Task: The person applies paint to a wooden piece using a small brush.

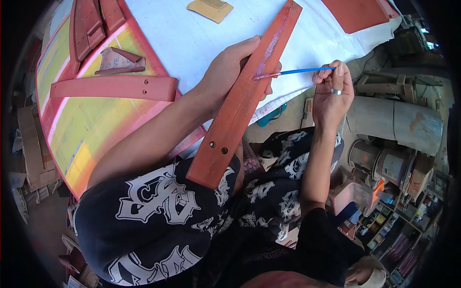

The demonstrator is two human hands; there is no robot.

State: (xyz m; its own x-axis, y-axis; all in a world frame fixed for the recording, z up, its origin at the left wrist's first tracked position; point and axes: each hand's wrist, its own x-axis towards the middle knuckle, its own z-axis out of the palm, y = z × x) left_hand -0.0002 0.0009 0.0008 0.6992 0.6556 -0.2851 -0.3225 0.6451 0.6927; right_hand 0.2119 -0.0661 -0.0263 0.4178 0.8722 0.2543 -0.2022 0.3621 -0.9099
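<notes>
My left hand (233, 65) is wrapped round a long reddish-brown wooden board (240, 103), which is tilted, its lower end over my patterned shorts. Two holes show near that lower end. A wet-looking purplish streak runs along the board's upper part. My right hand (333, 91), with a ring on one finger, pinches the end of a thin blue brush (300, 71). The brush tip touches the board at the lower end of the streak.
Another red board (115, 89) with two holes lies on the yellow and pink surface at the left, near folded sandpaper (120, 61). More red pieces (86, 29) are at upper left. Brown paper (210, 9) lies on the white-covered table (168, 29). Shelves (403, 230) stand lower right.
</notes>
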